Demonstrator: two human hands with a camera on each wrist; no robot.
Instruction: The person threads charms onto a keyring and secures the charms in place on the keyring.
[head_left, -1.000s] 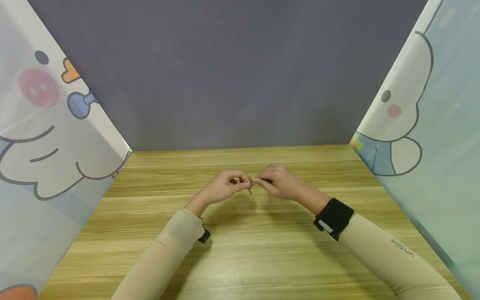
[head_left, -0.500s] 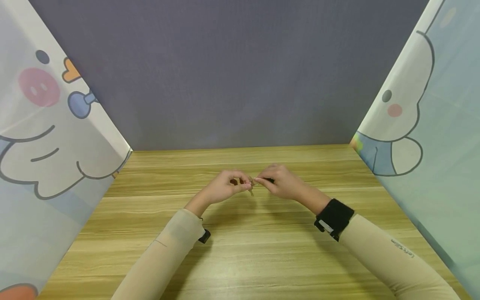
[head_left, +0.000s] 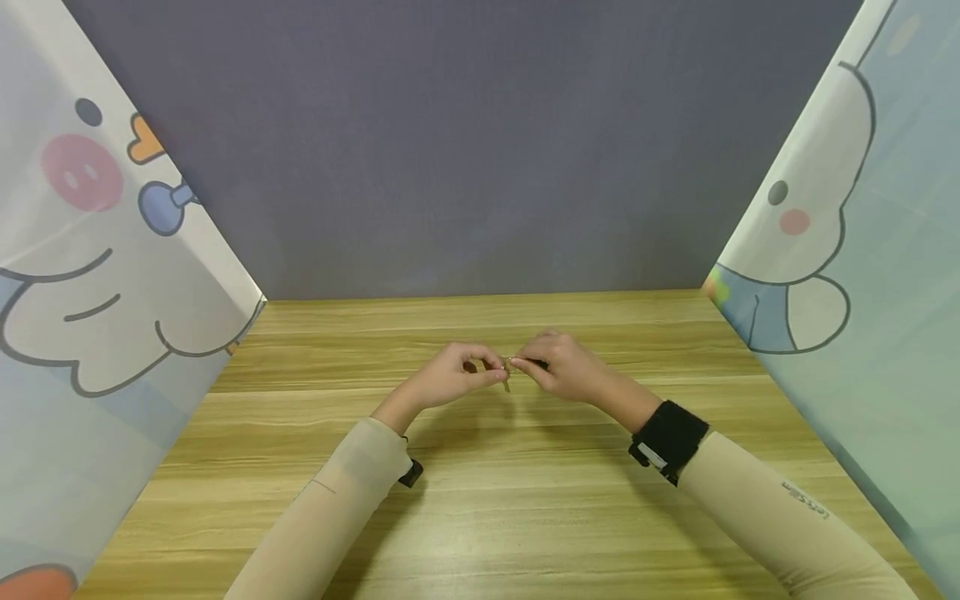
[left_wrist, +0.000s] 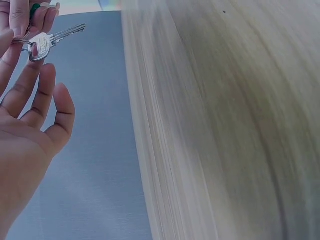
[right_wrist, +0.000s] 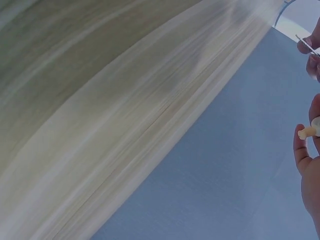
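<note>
In the head view my left hand (head_left: 453, 375) and right hand (head_left: 562, 367) meet just above the table, fingertips nearly touching. A silver key (left_wrist: 44, 44) hangs on a metal key ring (left_wrist: 21, 41) in the left wrist view. My left thumb and index finger pinch the ring, the other fingers spread loosely below. My right hand's fingertips are at the far side of the ring. Tucked in that hand is a small keychain, with a green part (left_wrist: 34, 9) in the left wrist view and a cream-coloured end (right_wrist: 307, 132) in the right wrist view. Fingers hide most of it.
The wood-grain table (head_left: 480, 500) spreads under both hands. A grey panel (head_left: 480, 150) stands along its back edge. Cartoon-printed panels (head_left: 60, 333) flank it left and right.
Both hands stay close together at almost the same place. The left fingertips have shifted slightly to the right, and the hanging key has moved and turned a little with them.
</note>
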